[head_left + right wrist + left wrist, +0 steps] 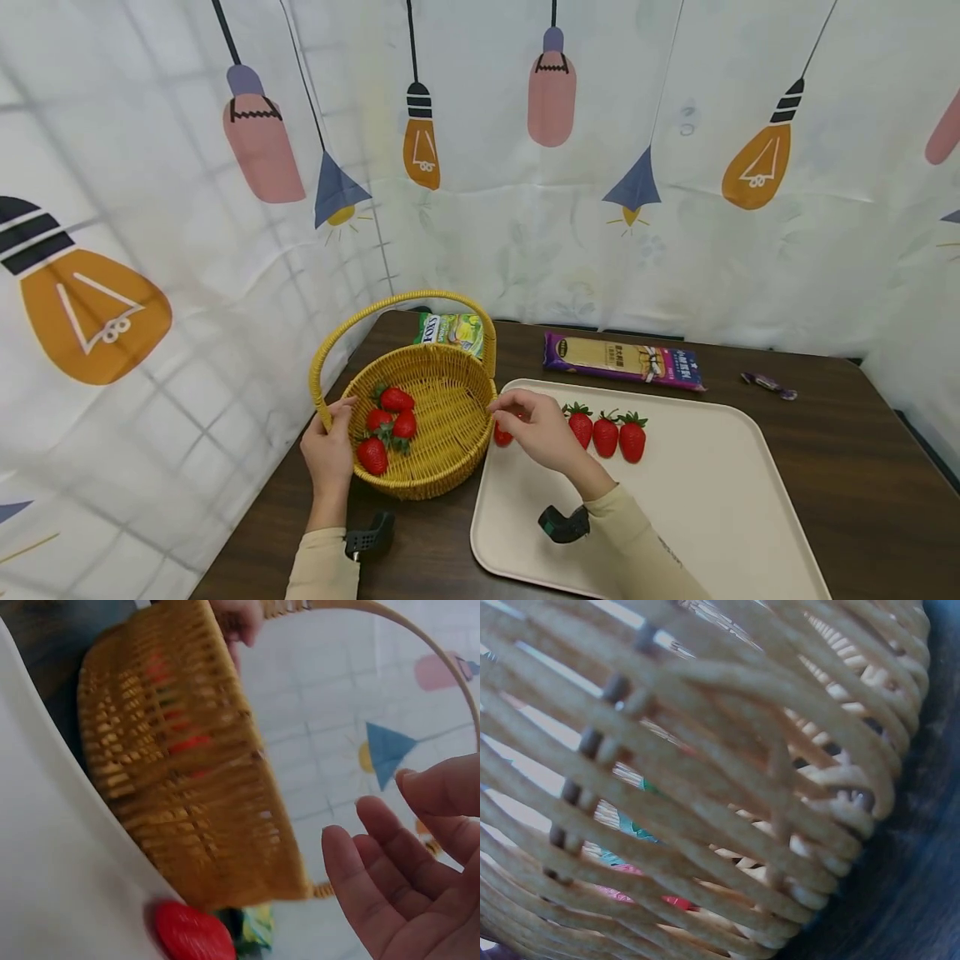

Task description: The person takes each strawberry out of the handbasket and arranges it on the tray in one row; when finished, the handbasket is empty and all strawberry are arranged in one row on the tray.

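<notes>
A yellow wicker basket (450, 471) with a tall hoop handle stands at centre left, several red strawberries (372, 456) lying in its left half. My left hand (330, 454) grips the basket's rim at the handle's left base; only the woven wall (705, 772) fills the left wrist view. Over the tray's left edge, beside the basket, my right hand (543, 429) has loosely bent fingers and holds nothing, as the right wrist view shows. Partly behind it lies one strawberry (193, 930) on the tray. Three more strawberries (606, 435) sit in a row right of that hand.
The large cream tray (705, 500) covers the table's middle right. Behind it lie a purple noodle packet (622, 360) and a small purple-wrapped candy (768, 385). A green-and-yellow Fox's packet (457, 331) lies behind the basket. A printed curtain (480, 233) hangs at the back.
</notes>
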Action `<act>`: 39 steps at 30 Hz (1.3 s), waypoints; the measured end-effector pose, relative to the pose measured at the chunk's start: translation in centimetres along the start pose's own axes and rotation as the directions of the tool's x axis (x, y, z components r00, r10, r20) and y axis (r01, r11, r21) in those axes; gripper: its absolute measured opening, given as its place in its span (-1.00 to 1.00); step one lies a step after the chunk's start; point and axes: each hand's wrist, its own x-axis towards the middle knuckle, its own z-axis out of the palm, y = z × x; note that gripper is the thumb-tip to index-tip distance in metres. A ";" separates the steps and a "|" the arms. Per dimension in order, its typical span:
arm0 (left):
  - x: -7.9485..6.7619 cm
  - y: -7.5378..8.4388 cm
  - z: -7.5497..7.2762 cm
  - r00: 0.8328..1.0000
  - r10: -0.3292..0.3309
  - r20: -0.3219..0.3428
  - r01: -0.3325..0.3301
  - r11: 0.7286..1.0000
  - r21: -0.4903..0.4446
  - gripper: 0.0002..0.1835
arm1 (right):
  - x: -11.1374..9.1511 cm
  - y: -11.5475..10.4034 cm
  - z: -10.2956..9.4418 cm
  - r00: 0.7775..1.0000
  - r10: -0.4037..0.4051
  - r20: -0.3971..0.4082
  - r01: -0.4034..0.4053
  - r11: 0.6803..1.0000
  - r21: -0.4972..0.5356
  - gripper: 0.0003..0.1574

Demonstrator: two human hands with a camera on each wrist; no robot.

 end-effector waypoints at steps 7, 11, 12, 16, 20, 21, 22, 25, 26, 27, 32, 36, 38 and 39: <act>-0.1 0.0 -0.1 1.000 0.012 -0.001 -0.012 1.000 0.006 -0.68 | 1.8 -0.6 3.4 0.997 -0.050 0.051 0.052 0.998 -0.028 -0.86; -0.1 0.0 -0.1 1.000 0.010 0.001 -0.010 1.000 0.011 -0.68 | 2.5 -0.5 5.0 0.993 -0.061 0.103 0.065 0.997 -0.035 -0.84; -0.1 0.0 -0.1 1.000 0.011 0.002 -0.011 1.000 0.014 -0.68 | 2.7 -0.4 5.4 0.991 -0.062 0.116 0.067 0.997 -0.044 -0.84; -0.1 0.1 -0.1 1.000 0.019 -0.001 -0.019 1.000 0.022 -0.68 | 3.5 -0.3 6.4 0.985 -0.060 0.159 0.073 0.994 -0.082 -0.84; -0.1 0.1 -0.1 1.000 0.026 -0.001 -0.026 0.999 0.023 -0.68 | 4.5 -0.6 7.2 0.975 -0.040 0.217 0.057 0.996 -0.075 -0.83; -0.1 0.1 -0.1 1.000 0.026 0.000 -0.026 0.999 0.019 -0.68 | 4.7 -0.6 7.5 0.972 -0.034 0.234 0.052 0.996 -0.071 -0.82; -0.2 0.0 -0.2 1.000 0.026 0.000 -0.026 0.999 0.020 -0.69 | 4.9 -0.5 7.8 0.967 -0.033 0.252 0.051 0.996 -0.068 -0.81; -0.1 0.0 -0.2 1.000 0.025 0.000 -0.025 1.000 0.012 -0.71 | 5.5 -0.5 8.6 0.953 -0.021 0.304 0.038 0.998 -0.048 -0.80; -0.1 0.0 -0.2 1.000 0.028 -0.001 -0.028 1.000 0.010 -0.71 | 5.7 -0.6 8.8 0.947 -0.020 0.319 0.036 0.998 -0.044 -0.79; -0.1 0.0 -0.2 1.000 0.030 -0.003 -0.030 0.999 0.011 -0.71 | 5.9 -0.6 9.1 0.943 -0.023 0.333 0.039 0.998 -0.042 -0.79; -0.2 0.0 -0.1 0.999 0.044 -0.005 -0.044 0.999 0.023 -0.69 | 6.5 -0.7 10.3 0.912 -0.014 0.409 0.053 0.995 -0.083 -0.71; 0.0 -0.3 -0.1 0.999 0.033 -0.004 -0.032 0.999 0.020 -0.70 | 7.0 -0.6 11.5 0.882 0.018 0.471 0.075 0.981 -0.177 -0.60; 0.3 -0.9 0.0 1.000 0.020 -0.001 -0.020 1.000 0.012 -0.70 | 7.4 -0.5 11.9 0.870 0.032 0.493 0.088 0.972 -0.218 -0.58; 0.5 -1.3 0.0 1.000 0.016 -0.001 -0.016 1.000 0.011 -0.70 | 7.6 -0.4 12.1 0.865 0.039 0.500 0.091 0.968 -0.233 -0.58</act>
